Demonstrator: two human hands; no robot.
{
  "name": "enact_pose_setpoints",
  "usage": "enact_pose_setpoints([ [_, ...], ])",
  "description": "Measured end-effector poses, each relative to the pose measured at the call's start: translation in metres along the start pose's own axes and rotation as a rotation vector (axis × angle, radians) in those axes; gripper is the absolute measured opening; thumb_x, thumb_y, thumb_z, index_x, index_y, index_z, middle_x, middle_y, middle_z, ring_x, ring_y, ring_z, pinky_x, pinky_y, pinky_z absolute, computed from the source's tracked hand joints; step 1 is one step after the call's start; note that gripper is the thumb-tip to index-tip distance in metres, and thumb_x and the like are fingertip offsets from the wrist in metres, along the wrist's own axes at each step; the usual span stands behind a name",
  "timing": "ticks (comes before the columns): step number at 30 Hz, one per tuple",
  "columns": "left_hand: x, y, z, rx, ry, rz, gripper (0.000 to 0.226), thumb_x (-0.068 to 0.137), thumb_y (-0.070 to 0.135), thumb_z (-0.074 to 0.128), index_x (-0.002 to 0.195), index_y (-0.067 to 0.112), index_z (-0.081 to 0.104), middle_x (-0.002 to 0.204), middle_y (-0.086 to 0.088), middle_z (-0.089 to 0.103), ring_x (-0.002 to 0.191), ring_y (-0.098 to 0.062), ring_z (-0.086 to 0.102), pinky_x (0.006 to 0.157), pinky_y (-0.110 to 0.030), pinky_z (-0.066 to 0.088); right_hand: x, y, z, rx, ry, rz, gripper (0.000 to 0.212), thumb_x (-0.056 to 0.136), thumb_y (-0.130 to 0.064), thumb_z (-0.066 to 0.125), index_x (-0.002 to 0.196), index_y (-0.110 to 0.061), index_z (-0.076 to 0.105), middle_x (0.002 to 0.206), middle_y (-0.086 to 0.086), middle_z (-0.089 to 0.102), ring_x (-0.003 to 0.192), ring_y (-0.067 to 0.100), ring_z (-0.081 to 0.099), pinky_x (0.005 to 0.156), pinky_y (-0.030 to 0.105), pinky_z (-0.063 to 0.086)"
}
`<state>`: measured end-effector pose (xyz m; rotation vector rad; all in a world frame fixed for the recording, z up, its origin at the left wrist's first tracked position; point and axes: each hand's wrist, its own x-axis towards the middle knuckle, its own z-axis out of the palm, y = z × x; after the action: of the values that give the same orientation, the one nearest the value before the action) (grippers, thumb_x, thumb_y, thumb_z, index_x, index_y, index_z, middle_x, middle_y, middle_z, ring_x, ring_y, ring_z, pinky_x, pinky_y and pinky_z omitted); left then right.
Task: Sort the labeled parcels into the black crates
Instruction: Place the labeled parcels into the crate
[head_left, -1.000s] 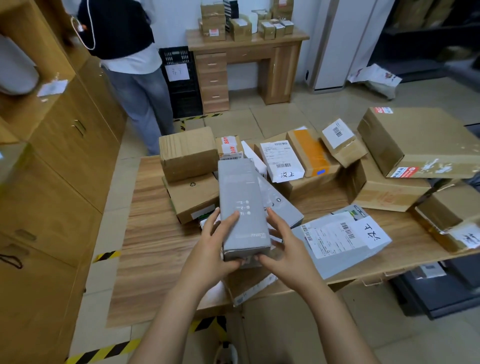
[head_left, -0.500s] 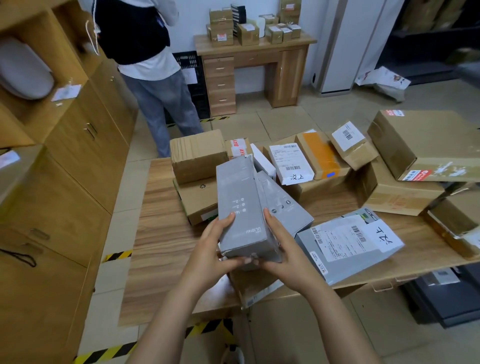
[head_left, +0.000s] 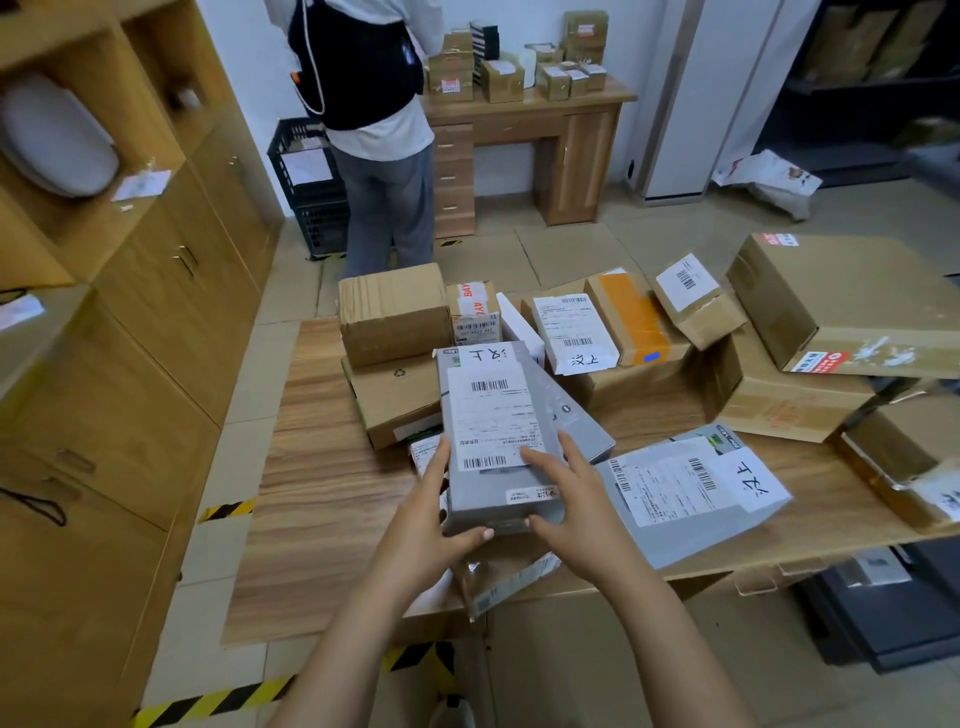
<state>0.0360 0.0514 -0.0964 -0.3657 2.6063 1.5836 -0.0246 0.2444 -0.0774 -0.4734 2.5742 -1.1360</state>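
I hold a long grey parcel (head_left: 493, 436) above the wooden table (head_left: 322, 483), its white shipping label with barcodes facing up. My left hand (head_left: 431, 525) grips its near left corner, thumb under the end. My right hand (head_left: 576, 499) grips the near right side, fingers lying on the label. A second grey box (head_left: 571, 415) lies just behind it. Another grey labeled parcel (head_left: 691, 493) lies to the right. A black crate (head_left: 306, 182) stands on the floor at the back, partly hidden by a person.
Several brown cardboard parcels (head_left: 395, 312) crowd the table's far side and right side, with a large box (head_left: 852, 306) on top at right. A person (head_left: 374, 130) stands at a desk (head_left: 524, 114) behind. Wooden cabinets (head_left: 130, 322) line the left. A dark bin (head_left: 893, 613) sits under the table's right end.
The grey parcel has been turned over in my hands, so its plain printed face gave way to the white shipping label. Both hands shifted their hold on its near end.
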Motion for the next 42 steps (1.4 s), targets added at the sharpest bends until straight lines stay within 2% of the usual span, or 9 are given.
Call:
enact_pose_setpoints([
  [3, 0.003, 0.004, 0.002, 0.069, 0.020, 0.005, 0.121, 0.070, 0.027, 0.086, 0.142, 0.062, -0.004, 0.150, 0.021, 0.028, 0.134, -0.002, 0.034, 0.106, -0.038, 0.044, 0.001, -0.001, 0.002, 0.018, -0.037, 0.029, 0.082, 0.087, -0.015, 0.068, 0.148, -0.045, 0.024, 0.162, -0.005, 0.009, 0.147, 0.017, 0.014, 0.116, 0.041, 0.026],
  [7, 0.005, 0.008, 0.008, 0.156, 0.047, 0.023, 0.120, 0.070, 0.032, 0.085, 0.150, 0.048, -0.003, 0.159, 0.011, 0.018, 0.141, -0.010, 0.027, 0.112, -0.039, 0.037, 0.002, -0.002, 0.004, 0.057, -0.049, 0.004, 0.083, 0.087, -0.013, 0.067, 0.149, -0.044, 0.021, 0.159, -0.008, 0.017, 0.143, 0.015, 0.024, 0.111, 0.036, 0.034],
  [14, 0.002, 0.009, 0.006, 0.163, 0.065, 0.045, 0.119, 0.067, 0.048, 0.084, 0.152, 0.042, 0.001, 0.158, 0.015, 0.017, 0.140, -0.007, 0.025, 0.111, -0.032, 0.034, -0.001, 0.003, -0.001, 0.069, -0.031, -0.037, 0.081, 0.085, -0.012, 0.070, 0.148, -0.040, 0.028, 0.151, -0.013, 0.032, 0.134, 0.008, 0.036, 0.106, 0.029, 0.039],
  [19, 0.000, 0.015, 0.003, 0.137, 0.073, 0.027, 0.120, 0.058, 0.067, 0.079, 0.151, 0.046, 0.006, 0.158, 0.020, 0.014, 0.142, -0.007, 0.022, 0.112, -0.038, 0.035, -0.003, 0.006, -0.007, 0.185, -0.033, -0.023, 0.079, 0.083, -0.005, 0.070, 0.145, -0.042, 0.035, 0.134, -0.018, 0.044, 0.125, 0.007, 0.048, 0.098, 0.024, 0.049],
  [22, 0.002, 0.024, -0.003, 0.079, 0.105, 0.028, 0.113, 0.057, 0.070, 0.076, 0.150, 0.044, 0.018, 0.155, 0.018, 0.021, 0.132, -0.002, 0.029, 0.103, -0.030, 0.037, -0.004, 0.005, -0.012, 0.205, -0.031, -0.013, 0.080, 0.080, -0.008, 0.074, 0.144, -0.041, 0.038, 0.129, -0.015, 0.051, 0.121, 0.003, 0.051, 0.091, 0.020, 0.052],
  [29, 0.031, 0.024, -0.035, 0.121, -0.026, 0.006, 0.107, 0.049, 0.070, 0.081, 0.143, 0.039, 0.039, 0.152, 0.007, 0.031, 0.133, -0.013, 0.036, 0.108, -0.039, 0.040, -0.005, 0.017, -0.015, -0.001, -0.131, -0.033, 0.073, 0.077, -0.024, 0.074, 0.136, -0.052, 0.041, 0.129, -0.012, 0.058, 0.116, 0.003, 0.055, 0.097, 0.030, 0.050],
  [33, 0.045, 0.021, -0.047, 0.230, -0.107, 0.025, 0.122, 0.039, 0.084, 0.069, 0.146, 0.035, 0.037, 0.158, 0.005, 0.020, 0.144, -0.010, 0.021, 0.117, -0.032, 0.022, 0.004, 0.012, -0.011, -0.017, -0.047, -0.039, 0.060, 0.083, -0.022, 0.070, 0.134, -0.046, 0.049, 0.124, -0.019, 0.058, 0.108, -0.002, 0.055, 0.092, 0.026, 0.051],
  [37, 0.039, 0.024, -0.041, 0.367, -0.162, -0.015, 0.131, 0.041, 0.091, 0.062, 0.153, 0.039, 0.016, 0.161, 0.011, -0.005, 0.148, -0.014, -0.004, 0.121, -0.044, 0.013, 0.024, 0.009, -0.016, -0.041, 0.077, -0.048, 0.052, 0.084, -0.018, 0.071, 0.130, -0.035, 0.055, 0.124, -0.015, 0.053, 0.105, 0.000, 0.053, 0.093, 0.027, 0.048],
  [42, 0.026, 0.019, -0.025, 0.455, -0.109, 0.006, 0.137, 0.039, 0.094, 0.052, 0.153, 0.041, -0.002, 0.158, 0.010, -0.024, 0.143, -0.010, -0.027, 0.118, -0.042, -0.010, 0.058, 0.009, -0.035, -0.131, 0.093, -0.107, 0.053, 0.079, -0.007, 0.072, 0.127, -0.024, 0.060, 0.135, -0.004, 0.047, 0.125, 0.011, 0.046, 0.099, 0.019, 0.033],
])
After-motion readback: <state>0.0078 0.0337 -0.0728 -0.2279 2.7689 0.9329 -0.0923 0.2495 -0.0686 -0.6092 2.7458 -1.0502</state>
